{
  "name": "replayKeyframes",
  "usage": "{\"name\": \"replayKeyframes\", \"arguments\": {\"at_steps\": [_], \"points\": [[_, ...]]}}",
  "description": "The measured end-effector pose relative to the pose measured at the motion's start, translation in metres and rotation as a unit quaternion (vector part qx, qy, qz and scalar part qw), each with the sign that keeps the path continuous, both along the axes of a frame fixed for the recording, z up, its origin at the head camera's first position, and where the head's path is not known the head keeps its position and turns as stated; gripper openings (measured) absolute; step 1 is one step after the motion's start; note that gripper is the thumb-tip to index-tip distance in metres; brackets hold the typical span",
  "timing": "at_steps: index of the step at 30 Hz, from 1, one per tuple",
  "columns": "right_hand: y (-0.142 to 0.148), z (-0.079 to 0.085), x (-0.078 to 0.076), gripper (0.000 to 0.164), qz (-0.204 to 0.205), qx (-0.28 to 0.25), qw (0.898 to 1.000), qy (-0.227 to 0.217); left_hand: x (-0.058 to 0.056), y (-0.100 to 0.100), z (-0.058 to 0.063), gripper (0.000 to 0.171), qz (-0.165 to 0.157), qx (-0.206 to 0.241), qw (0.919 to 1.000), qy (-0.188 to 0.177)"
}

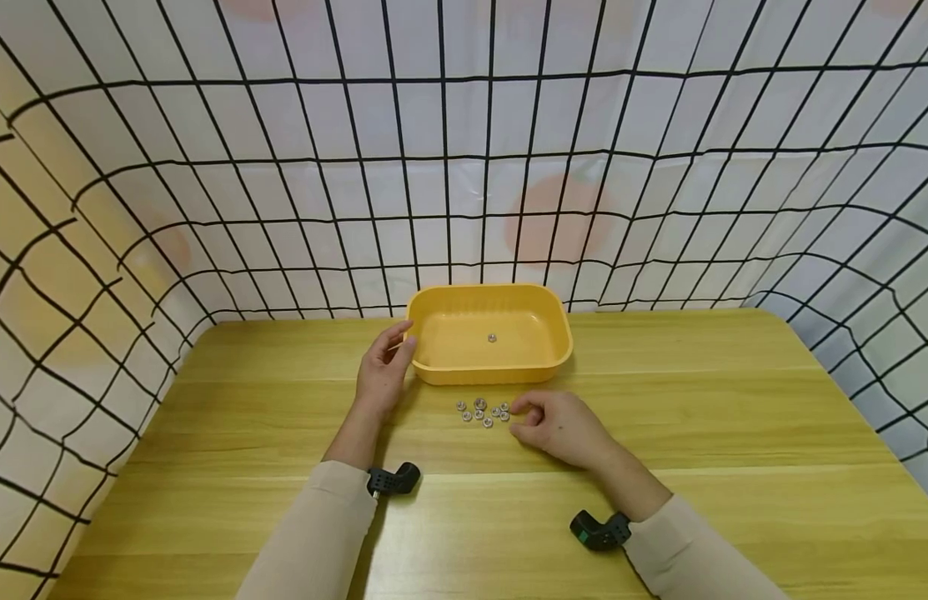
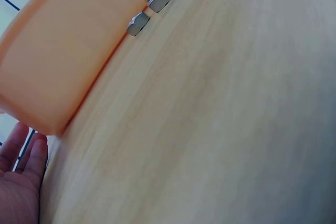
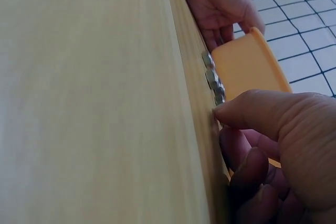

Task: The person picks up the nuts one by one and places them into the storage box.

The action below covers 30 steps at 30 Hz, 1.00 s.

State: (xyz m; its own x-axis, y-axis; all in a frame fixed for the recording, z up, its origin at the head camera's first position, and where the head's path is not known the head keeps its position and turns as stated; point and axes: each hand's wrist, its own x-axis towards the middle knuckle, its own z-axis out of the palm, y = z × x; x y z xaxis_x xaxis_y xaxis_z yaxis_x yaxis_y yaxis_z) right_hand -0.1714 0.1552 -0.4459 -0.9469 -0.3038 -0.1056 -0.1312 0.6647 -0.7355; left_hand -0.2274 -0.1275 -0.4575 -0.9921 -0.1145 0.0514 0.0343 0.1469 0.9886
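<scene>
Several small silver hex nuts [image 1: 479,414] lie in a loose cluster on the wooden table, in front of a yellow plastic tray [image 1: 489,377]. One more nut [image 1: 492,338] sits on the tray's floor. My left hand [image 1: 381,371] rests against the tray's left end, its fingers loosely extended beside the corner in the left wrist view. Just right of the cluster is my right hand [image 1: 561,427], index fingertip right at the nearest nuts. Its thumb and index finger stand apart, and its other fingers are curled under. The right wrist view shows the thumb [image 3: 252,109] low over the table, near the nuts.
The wooden table [image 1: 268,433] extends to both sides and in front of the tray. Black grid netting [image 1: 464,158] hangs before pale sheeting close behind the tray and along both sides. Each wrist wears a black camera [image 1: 394,479] near the beige sleeve's cuff.
</scene>
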Motion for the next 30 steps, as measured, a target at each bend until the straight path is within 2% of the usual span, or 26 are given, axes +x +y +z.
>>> {"name": "replayKeyframes", "arguments": {"at_steps": [18,24,30], "points": [[-0.014,0.0,-0.001,0.007,0.016,0.04,0.998,0.043,-0.001,0.001,-0.003,0.039,0.006,0.002,1.0,-0.003],[-0.015,-0.001,-0.001,0.008,0.023,0.042,0.997,0.06,0.0,0.001,-0.001,0.039,0.001,0.007,1.0,-0.006],[-0.016,-0.002,-0.002,0.008,0.022,0.039,0.997,0.06,-0.001,0.0,0.0,0.039,0.0,0.01,0.9999,-0.007]]}}
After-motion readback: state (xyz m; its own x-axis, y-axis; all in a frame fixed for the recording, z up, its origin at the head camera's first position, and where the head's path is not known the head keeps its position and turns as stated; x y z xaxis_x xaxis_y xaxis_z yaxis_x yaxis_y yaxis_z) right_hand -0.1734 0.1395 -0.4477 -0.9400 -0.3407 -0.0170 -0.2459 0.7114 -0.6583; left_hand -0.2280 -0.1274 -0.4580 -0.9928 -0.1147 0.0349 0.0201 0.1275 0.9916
